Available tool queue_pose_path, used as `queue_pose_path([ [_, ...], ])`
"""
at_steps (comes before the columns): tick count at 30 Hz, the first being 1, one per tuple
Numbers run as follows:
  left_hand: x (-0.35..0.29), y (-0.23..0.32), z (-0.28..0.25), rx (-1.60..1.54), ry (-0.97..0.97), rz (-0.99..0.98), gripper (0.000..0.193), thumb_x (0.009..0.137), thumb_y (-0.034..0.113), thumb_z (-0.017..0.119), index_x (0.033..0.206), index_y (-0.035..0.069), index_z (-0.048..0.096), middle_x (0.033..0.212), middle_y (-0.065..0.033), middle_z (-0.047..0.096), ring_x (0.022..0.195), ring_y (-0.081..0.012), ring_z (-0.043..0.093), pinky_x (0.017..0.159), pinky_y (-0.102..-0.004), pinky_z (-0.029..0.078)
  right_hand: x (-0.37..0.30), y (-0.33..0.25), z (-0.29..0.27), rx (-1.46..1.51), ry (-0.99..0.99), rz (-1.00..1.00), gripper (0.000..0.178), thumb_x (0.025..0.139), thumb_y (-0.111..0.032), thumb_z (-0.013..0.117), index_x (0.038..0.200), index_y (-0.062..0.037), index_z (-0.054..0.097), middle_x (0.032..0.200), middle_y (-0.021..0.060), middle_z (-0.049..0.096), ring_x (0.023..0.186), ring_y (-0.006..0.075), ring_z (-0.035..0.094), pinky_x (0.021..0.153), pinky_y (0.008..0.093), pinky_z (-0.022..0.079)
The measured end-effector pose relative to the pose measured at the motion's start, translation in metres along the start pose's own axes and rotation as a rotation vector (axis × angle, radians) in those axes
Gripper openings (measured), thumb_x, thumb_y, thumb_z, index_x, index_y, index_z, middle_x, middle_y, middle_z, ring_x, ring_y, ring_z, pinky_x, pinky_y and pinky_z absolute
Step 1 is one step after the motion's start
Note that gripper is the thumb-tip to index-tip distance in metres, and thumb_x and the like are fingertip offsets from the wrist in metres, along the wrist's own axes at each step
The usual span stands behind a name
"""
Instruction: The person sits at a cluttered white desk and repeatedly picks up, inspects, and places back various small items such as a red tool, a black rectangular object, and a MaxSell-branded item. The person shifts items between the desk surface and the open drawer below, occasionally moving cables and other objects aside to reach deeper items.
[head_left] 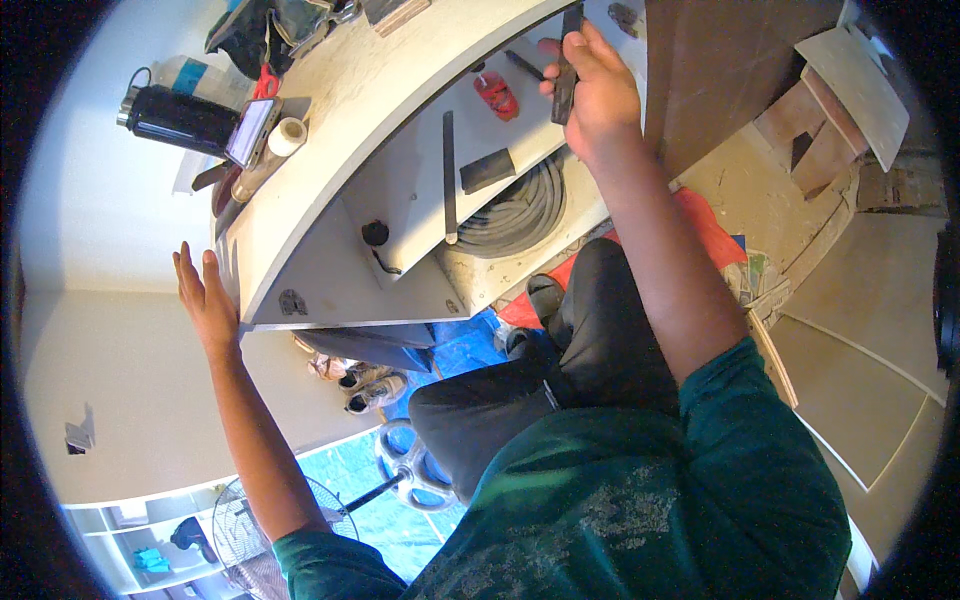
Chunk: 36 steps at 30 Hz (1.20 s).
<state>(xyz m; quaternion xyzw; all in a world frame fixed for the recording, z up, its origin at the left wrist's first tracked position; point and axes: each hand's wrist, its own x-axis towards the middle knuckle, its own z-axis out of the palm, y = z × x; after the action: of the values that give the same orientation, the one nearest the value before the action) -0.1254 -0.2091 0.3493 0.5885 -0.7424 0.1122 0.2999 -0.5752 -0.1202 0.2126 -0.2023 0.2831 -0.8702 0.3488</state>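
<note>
My right hand (603, 98) is raised at the cabinet's open front, its fingers and thumb closed around a dark flat bar (566, 85). My left hand (210, 305) has its fingers stretched out beside the near left corner of the white cabinet (380, 100); it holds nothing. On the cabinet's inner shelf lie a red packet (496, 95), a long dark strip (449, 175), a short black block (487, 171) and a thin black tool (524, 66). Beneath that shelf sits a coil of grey hose (520, 215). A small round black object (375, 233) is farther left.
On the cabinet top stand a black bottle (180, 120), a phone (253, 132), a tape roll (288, 137) and red-handled scissors (266, 83). Shoes (375, 392) and a fan (275, 530) are at lower left. A wooden stool (820, 120) stands at right.
</note>
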Motion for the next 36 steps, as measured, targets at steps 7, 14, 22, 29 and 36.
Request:
queue_pose_path([
  [7,-0.002,0.002,-0.001,0.041,0.015,-0.008,0.068,0.093,0.057,0.043,0.146,0.014,0.035,0.153,-0.0179,0.024,0.140,-0.0384,0.023,0.112,-0.0538,0.021,-0.044,0.035,0.029,-0.062,-0.047,0.015,0.040,0.096,-0.017,0.053,0.133,-0.0023,0.051,0.081,-0.0007,0.056,0.067,0.0056,0.047,0.056,0.0204,0.041],
  [14,0.002,-0.002,0.002,0.008,0.015,0.007,0.067,0.094,0.054,0.044,0.145,0.011,0.036,0.152,-0.0193,0.026,0.140,-0.0384,0.024,0.112,-0.0518,0.022,-0.087,0.056,0.047,-0.277,-0.256,0.003,0.041,0.096,-0.021,0.055,0.133,-0.0030,0.051,0.086,0.0021,0.060,0.070,0.0053,0.047,0.058,0.0206,0.042],
  [22,0.000,-0.003,0.001,0.012,0.036,0.035,0.065,0.094,0.052,0.044,0.144,0.011,0.038,0.152,-0.0201,0.026,0.140,-0.0383,0.025,0.113,-0.0507,0.020,-0.009,0.014,-0.001,0.025,0.054,-0.004,0.038,0.096,-0.017,0.054,0.131,-0.0047,0.051,0.088,0.0037,0.060,0.067,0.0095,0.050,0.056,0.0249,0.045],
  [29,0.001,-0.003,0.000,0.003,0.038,0.044,0.067,0.093,0.054,0.044,0.144,0.011,0.038,0.152,-0.0202,0.027,0.140,-0.0381,0.024,0.113,-0.0504,0.021,-0.015,0.012,0.010,0.040,-0.066,0.030,0.033,0.097,-0.017,0.052,0.127,-0.0046,0.054,0.085,0.0032,0.058,0.066,0.0091,0.048,0.055,0.0247,0.044],
  [36,-0.002,0.006,-0.002,-0.008,0.028,0.016,0.068,0.093,0.055,0.044,0.144,0.010,0.038,0.152,-0.0196,0.027,0.141,-0.0379,0.023,0.113,-0.0503,0.020,-0.064,0.039,0.040,-0.018,-0.111,0.103,0.037,0.095,-0.018,0.055,0.128,-0.0022,0.054,0.085,0.0023,0.057,0.065,0.0065,0.047,0.053,0.0222,0.041],
])
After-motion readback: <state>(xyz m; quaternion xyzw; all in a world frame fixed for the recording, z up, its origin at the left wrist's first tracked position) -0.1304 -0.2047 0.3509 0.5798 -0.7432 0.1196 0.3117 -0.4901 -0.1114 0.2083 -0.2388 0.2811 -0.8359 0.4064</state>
